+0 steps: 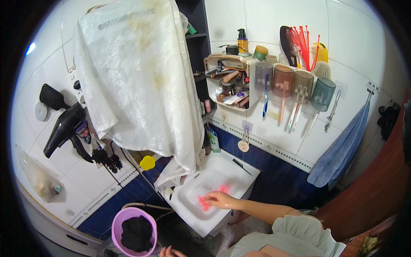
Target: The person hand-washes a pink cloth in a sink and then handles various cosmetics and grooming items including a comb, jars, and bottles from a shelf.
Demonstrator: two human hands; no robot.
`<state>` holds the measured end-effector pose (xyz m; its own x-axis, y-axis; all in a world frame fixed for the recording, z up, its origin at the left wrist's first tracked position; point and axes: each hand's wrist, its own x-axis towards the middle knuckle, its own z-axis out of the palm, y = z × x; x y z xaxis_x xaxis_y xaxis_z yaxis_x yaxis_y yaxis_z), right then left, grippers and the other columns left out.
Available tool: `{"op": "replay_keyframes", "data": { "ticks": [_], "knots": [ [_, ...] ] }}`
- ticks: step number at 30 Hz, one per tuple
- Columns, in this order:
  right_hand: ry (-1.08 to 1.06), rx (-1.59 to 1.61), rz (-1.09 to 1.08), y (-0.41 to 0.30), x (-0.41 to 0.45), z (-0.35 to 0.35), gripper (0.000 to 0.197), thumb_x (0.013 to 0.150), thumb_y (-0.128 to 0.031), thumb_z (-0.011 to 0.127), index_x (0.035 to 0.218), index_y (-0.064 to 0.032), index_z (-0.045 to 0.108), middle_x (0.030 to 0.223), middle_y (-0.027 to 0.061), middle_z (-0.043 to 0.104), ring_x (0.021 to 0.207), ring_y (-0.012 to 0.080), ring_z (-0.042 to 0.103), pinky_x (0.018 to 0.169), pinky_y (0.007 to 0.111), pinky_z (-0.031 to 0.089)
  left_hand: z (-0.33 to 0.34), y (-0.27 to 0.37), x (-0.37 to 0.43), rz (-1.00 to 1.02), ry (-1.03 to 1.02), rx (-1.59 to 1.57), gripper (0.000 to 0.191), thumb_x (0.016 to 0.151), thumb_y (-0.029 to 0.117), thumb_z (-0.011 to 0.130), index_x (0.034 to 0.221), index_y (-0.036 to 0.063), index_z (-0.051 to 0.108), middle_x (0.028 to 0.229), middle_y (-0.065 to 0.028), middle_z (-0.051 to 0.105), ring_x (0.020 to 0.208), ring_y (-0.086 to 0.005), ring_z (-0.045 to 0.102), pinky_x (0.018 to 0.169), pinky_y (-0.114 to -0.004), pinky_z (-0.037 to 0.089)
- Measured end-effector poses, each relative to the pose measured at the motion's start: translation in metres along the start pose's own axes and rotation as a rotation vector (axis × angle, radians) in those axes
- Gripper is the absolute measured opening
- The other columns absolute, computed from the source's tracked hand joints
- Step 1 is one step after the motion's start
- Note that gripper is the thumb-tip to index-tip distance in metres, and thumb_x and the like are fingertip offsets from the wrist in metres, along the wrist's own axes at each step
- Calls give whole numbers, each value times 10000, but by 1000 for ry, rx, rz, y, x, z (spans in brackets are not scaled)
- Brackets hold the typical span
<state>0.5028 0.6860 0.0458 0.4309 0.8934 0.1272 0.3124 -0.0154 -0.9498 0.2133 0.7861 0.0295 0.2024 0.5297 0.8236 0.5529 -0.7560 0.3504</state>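
Observation:
A white washbasin (218, 220) holds cloudy, foamy water. My right hand (220, 199) reaches into it, fingers closed around a bright pink-red item (203, 204) that looks like thin cloth. More of the same colour (225, 189) shows in the suds behind the knuckles; whether it is one piece I cannot tell. At the bottom edge, partly cut off, my left hand (171, 252) has its fingers slightly apart with nothing seen in them. It is nearest to a pink-purple bucket (115, 229) with black fabric (137, 234) inside.
A white lace cloth (138, 80) hangs down to the basin's back edge. A dark comb (241, 166) lies on the rim. Toothbrush cups (293, 83) and a cosmetics box (228, 83) are wall-mounted. On the left hangs a black hair dryer (64, 130); on the right, a blue towel (340, 151).

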Motion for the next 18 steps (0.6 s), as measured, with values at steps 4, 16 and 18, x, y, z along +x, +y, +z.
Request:
{"op": "replay_keyframes", "data": {
  "ticks": [4,16,18],
  "knots": [
    [193,-80,-151,-63,11,-51,197,840,-126,541,998,-12,567,847,64,597,755,105,547,665,242,440,52,38,4,129,-413,-549,268,686,-18,542,946,35,579,940,-161,539,893,-318,507,785,-392,414],
    [989,-980,-638,-265,24,-226,186,765,-106,589,943,-55,606,888,59,586,788,149,562,669,252,447,97,61,35,498,-643,-795,231,647,-50,548,831,79,603,853,-89,544,744,-251,552,613,-316,455],
    [1112,-942,-604,-287,32,-264,212,763,-110,562,962,-50,605,915,76,602,781,151,565,667,257,453,93,64,31,406,-654,-774,224,640,-21,559,821,102,608,840,-57,549,750,-226,554,613,-311,462]
  ]
}}
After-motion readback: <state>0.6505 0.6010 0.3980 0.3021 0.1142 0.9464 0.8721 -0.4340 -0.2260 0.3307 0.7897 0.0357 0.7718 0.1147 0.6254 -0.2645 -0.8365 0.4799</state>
